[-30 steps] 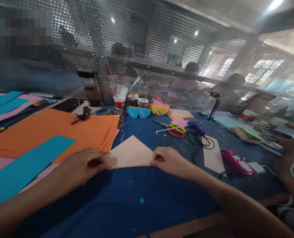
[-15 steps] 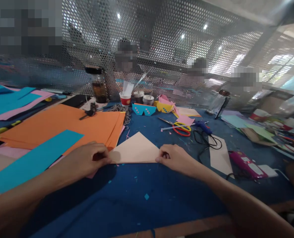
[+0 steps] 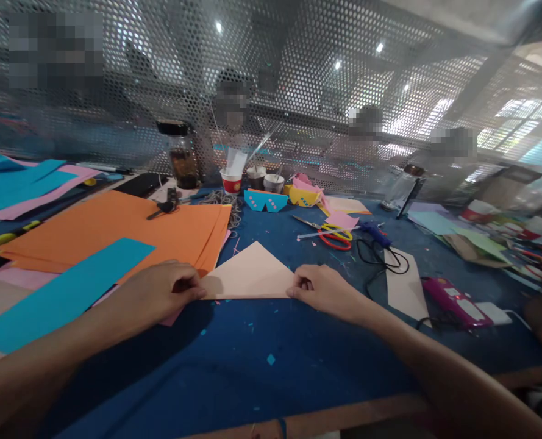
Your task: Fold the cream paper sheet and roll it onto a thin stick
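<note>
A pale peach sheet of paper (image 3: 253, 274), folded into a triangle, lies on the blue table with its peak pointing away from me. Its left corner is pinched between the thumb and fingers of my left hand (image 3: 172, 286). My right hand (image 3: 319, 286) grips the opposite corner in the same way, fingers curled. The folded edge runs straight between both hands on the near side. Beside my left hand lie a blue paper strip (image 3: 69, 292) and a stack of orange paper (image 3: 115, 228).
Beyond the triangle are scissors (image 3: 335, 236), blue paper glasses (image 3: 265, 200), yellow paper glasses (image 3: 303, 196) and a red paper cup (image 3: 231, 181). To the right lie a blue glue gun (image 3: 375, 234) with a black cord and a magenta power strip (image 3: 456, 302). A perforated metal screen (image 3: 298, 103) stands behind.
Both hands keep their hold on the two corners of the folded paper. The view has shifted very slightly; nothing else has visibly moved on the table.
</note>
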Tool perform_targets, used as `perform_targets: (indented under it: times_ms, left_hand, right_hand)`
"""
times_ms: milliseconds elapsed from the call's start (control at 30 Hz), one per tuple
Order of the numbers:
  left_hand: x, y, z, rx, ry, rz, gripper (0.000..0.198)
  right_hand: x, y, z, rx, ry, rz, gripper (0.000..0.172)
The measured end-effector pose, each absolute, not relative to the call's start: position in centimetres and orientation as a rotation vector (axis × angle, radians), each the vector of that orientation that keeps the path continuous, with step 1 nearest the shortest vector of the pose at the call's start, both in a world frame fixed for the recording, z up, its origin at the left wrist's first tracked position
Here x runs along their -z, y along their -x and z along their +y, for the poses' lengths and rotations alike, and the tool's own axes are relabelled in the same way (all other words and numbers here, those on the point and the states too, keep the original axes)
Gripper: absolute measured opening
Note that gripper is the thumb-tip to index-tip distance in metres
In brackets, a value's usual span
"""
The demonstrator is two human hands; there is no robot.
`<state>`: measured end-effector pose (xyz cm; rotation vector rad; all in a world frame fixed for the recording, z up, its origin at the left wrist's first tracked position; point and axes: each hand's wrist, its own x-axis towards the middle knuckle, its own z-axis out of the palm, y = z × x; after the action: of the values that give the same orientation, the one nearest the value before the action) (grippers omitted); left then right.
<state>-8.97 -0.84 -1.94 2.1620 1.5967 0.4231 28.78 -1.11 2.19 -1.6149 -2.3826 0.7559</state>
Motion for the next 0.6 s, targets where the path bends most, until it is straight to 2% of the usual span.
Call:
perform_targets:
  times_ms: [333,600]
  left_hand:
    - [0.5,8.1,-1.2,-0.333,-2.049,1.664,0.031]
    - [0.8,8.3,-0.9,-0.339,-2.054,1.667,0.031]
  right_hand:
    - [-2.2,-28.8,-1.0,-0.736,1.62,-2.398,0.015]
    - [-2.1,-28.8,-1.1,-0.717,1.614,-2.395,0.016]
